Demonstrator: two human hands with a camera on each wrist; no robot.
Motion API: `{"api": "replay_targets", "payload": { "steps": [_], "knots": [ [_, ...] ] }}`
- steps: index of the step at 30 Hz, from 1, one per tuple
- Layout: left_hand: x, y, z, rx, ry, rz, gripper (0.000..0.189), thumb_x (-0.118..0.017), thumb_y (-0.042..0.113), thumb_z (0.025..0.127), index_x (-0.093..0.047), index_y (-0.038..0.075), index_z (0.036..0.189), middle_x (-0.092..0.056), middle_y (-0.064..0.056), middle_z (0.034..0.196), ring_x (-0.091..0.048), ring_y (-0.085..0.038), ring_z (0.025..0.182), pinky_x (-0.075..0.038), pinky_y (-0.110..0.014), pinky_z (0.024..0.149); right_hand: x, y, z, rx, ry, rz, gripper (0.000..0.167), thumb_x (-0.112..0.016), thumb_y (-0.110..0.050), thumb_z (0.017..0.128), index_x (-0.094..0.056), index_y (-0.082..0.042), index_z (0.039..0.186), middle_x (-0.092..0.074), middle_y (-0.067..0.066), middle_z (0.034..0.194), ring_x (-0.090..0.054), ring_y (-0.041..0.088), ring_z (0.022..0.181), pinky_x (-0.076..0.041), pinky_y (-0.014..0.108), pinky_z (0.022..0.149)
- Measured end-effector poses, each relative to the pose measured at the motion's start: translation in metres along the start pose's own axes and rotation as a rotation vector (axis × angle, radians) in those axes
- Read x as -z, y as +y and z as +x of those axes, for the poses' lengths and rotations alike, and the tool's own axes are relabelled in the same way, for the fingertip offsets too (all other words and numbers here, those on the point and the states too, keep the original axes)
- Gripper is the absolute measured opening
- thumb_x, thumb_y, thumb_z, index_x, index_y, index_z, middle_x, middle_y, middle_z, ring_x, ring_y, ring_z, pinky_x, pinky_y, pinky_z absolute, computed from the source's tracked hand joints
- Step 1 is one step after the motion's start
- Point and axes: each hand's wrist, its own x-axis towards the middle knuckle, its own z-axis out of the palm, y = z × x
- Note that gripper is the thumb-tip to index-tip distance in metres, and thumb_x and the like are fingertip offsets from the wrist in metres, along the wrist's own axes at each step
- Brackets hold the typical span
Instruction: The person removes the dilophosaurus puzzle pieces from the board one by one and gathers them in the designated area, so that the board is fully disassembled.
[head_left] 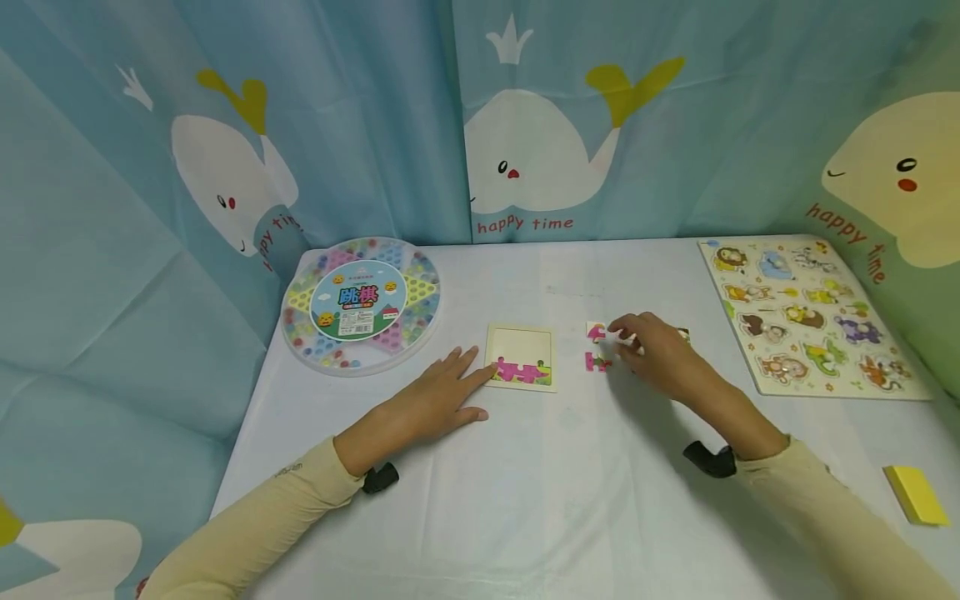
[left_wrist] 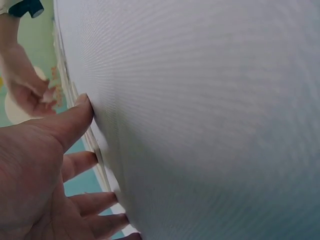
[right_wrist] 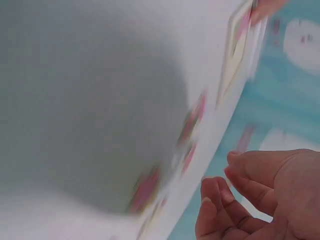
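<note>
Head view shows it best: on the desk (head_left: pixel 525 492) the left hand (head_left: pixel 435 395) lies with its fingers spread and fairly straight, grasping nothing, the index fingertip touching the left edge of a small puzzle tray (head_left: pixel 520 342). A joined row of pink pieces (head_left: pixel 517 372) fills the tray's near side, its long axis running left to right; the far part is bare. Off to the right, the right hand (head_left: pixel 658 354) hovers, fingers loosely bent, and from here I see no piece caught between them.

What counts most, I'd judge, is the gap right of the tray. A farther loose piece (head_left: pixel 596 332) and a nearer loose piece (head_left: pixel 597 362) lie there, just left of the right hand's fingertips, so that hand is the closer one, with the tray's bare part farther left. Other pieces (head_left: pixel 684 334) lie partly hidden by the right hand.
</note>
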Motion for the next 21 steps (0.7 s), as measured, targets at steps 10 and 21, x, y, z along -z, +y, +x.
{"api": "replay_targets", "payload": {
  "steps": [10, 21],
  "knots": [
    [0.0, -0.001, 0.001, -0.004, -0.001, 0.009, 0.074, -0.06, 0.048, 0.106, -0.032, 0.02, 0.168, -0.018, -0.019, 0.175, -0.016, -0.044, 0.161, -0.022, -0.058, 0.129, -0.061, -0.071, 0.033, 0.188, -0.11, 0.092, 0.039, -0.072, -0.001, 0.098, -0.061, 0.003, 0.135, -0.066, 0.019, 0.12, -0.067, 0.028, 0.098, -0.061, 0.042, 0.087],
    [0.001, -0.001, 0.0, -0.015, 0.015, 0.006, 0.073, -0.061, 0.046, 0.106, -0.033, 0.019, 0.167, -0.019, -0.02, 0.175, -0.017, -0.044, 0.161, -0.024, -0.057, 0.128, -0.089, -0.09, 0.039, 0.292, -0.098, 0.011, 0.044, -0.076, -0.002, 0.096, -0.06, 0.006, 0.136, -0.064, 0.021, 0.125, -0.067, 0.032, 0.114, -0.058, 0.045, 0.101]
  ]
}}
